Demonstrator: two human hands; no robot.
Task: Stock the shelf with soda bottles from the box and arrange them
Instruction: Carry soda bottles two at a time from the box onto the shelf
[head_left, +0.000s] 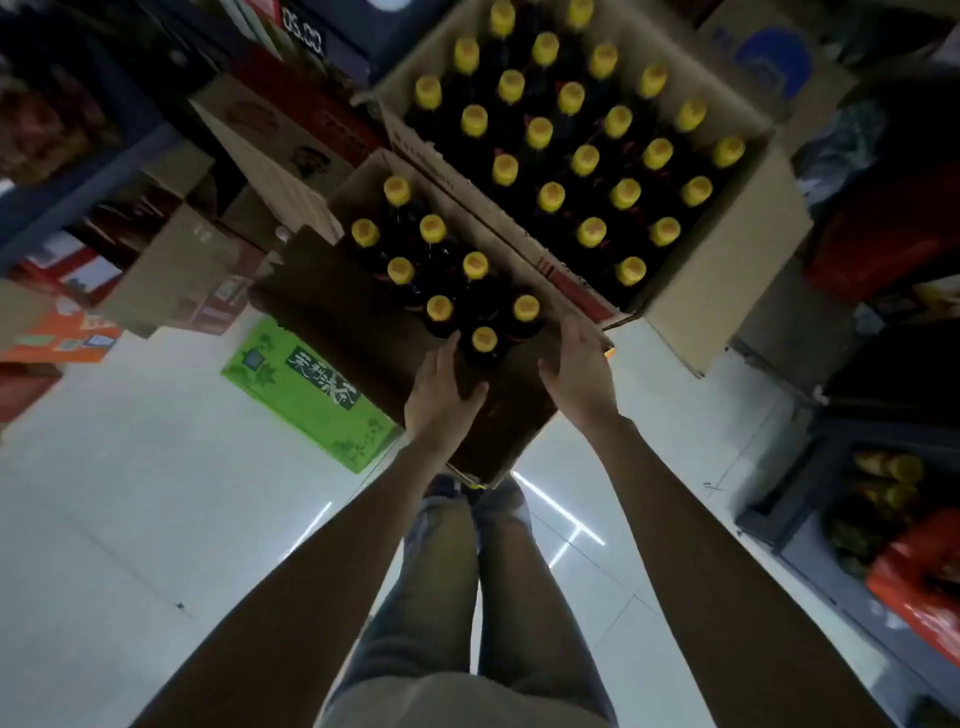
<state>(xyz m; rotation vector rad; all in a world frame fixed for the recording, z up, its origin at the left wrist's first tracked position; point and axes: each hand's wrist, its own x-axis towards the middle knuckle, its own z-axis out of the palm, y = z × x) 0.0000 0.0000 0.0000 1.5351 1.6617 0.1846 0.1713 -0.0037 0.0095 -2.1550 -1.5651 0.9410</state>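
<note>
Dim, soft, perhaps motion-blurred; edges warped.

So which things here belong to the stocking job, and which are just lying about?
Job: near box, its yellow-capped bottles, full box, left hand, right hand.
Lying about: green carton, brown cartons, blue-print box.
</note>
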